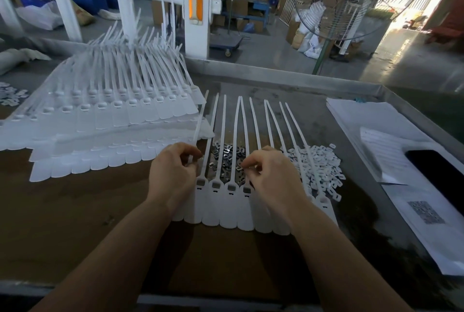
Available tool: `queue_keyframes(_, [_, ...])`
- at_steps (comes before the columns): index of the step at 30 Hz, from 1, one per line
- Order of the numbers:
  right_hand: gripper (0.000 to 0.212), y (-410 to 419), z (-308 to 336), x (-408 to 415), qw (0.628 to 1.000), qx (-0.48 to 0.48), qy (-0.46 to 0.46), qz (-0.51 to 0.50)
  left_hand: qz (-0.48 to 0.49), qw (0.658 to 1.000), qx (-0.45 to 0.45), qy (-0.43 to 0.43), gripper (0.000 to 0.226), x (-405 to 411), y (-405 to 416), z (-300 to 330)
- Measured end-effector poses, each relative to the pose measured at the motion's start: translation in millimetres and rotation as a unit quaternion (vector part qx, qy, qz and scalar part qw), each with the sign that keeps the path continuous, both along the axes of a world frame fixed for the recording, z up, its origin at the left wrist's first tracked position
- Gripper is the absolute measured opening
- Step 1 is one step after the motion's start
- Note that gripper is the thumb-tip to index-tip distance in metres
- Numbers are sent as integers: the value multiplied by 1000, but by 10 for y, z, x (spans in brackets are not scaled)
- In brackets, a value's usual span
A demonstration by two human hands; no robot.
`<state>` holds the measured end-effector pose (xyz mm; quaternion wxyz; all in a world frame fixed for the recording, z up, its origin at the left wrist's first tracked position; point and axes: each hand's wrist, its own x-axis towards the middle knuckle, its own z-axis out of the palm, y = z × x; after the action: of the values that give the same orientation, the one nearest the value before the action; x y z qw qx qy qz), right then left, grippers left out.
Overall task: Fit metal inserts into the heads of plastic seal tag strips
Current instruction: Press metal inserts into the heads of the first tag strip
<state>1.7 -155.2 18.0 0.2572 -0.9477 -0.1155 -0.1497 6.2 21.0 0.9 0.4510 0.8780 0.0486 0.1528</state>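
Note:
A joined row of white seal tag strips [227, 208] lies flat in front of me, heads toward me and tails pointing away. Several heads on the left show grey metal inserts in their square pockets. Under the tails lies a pile of loose metal inserts [227, 158]. My right hand [272, 176] pinches one metal insert [239, 167] between thumb and forefinger, just above the strip heads. My left hand [173, 171] has its fingers curled at the leftmost strip's tail [199, 120]; what they pinch is hidden.
Stacked sheets of white strips [105, 120] lie at the left. A heap of small white plastic caps [319, 168] sits at the right, beside papers [371, 130] and a dark phone [442, 176]. A metal rim edges the table; a fan stands beyond it.

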Motion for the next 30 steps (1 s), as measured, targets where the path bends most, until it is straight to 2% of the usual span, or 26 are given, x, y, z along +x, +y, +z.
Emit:
queue_keyframes(13, [24,79,-91,156,997,-76,3,-21,16,999,30,-16,21,16,-5,-124])
queue_keyframes(20, [20,115,-133,212,994,-99,-19,-42,17,999,44,-15,20,18,-21,-110])
queue_keyframes(26, [18,90,-154,202,997,-55,-40,-39,15,998,51,-17,19,23,-21,-114])
queue_keyframes(30, [14,8,-102,98,996,-17,-85,-36,14,997,67,-18,18,33,-9,-122])
